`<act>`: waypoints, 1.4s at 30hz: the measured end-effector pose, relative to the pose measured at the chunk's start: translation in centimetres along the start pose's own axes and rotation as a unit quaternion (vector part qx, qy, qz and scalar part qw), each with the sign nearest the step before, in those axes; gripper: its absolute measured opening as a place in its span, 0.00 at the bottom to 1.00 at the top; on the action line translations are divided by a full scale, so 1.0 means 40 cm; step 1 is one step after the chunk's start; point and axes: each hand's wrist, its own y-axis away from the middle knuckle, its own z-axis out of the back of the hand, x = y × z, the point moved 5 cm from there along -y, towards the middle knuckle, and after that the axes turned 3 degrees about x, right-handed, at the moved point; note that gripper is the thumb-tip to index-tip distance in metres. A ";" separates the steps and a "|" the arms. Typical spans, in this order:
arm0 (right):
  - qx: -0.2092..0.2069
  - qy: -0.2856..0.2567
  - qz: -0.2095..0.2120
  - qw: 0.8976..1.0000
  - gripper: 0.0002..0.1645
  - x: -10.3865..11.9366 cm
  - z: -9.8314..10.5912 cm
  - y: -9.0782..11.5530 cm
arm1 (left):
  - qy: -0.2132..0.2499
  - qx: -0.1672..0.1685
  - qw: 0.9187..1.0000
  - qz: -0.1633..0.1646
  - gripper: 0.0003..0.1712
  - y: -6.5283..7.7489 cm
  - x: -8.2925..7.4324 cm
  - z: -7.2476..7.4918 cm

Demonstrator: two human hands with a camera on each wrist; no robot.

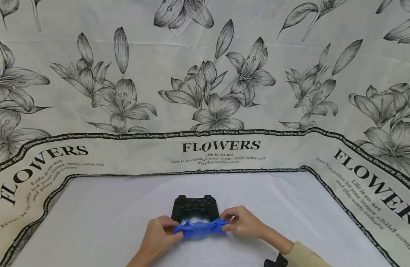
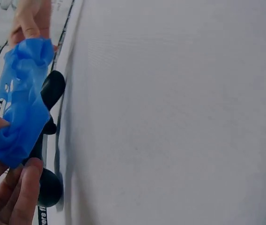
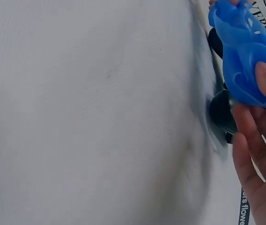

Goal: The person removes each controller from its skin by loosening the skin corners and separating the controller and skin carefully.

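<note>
A soft blue silicone controller cover point(image 1: 199, 230) with cut-out holes is stretched sideways between both hands. My left hand point(image 1: 160, 235) pinches its left end between thumb and fingers. At its right end, the thumb and fingers of my right hand point(image 1: 246, 222) do the same. Just beyond the cover lies a black game controller point(image 1: 195, 205), its buttons facing up and its near part hidden behind the blue. In the left wrist view the cover point(image 2: 23, 101) looks bunched up, and the controller's rounded grips point(image 2: 51, 187) show past it. The right wrist view shows the thumb pressing on the cover point(image 3: 250, 61).
A second black object point(image 1: 276, 260) with rounded ends lies by the right sleeve point(image 1: 305, 256), cut off by the bottom edge. The table wears a white cloth point(image 1: 108, 207). Floral fabric point(image 1: 205, 152) printed with "FLOWERS" rises behind and along both sides.
</note>
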 end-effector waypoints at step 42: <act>0.241 -0.249 0.074 0.935 0.22 -0.055 -0.023 0.019 | 0.288 0.490 0.822 -0.026 0.24 -0.002 0.010 -0.050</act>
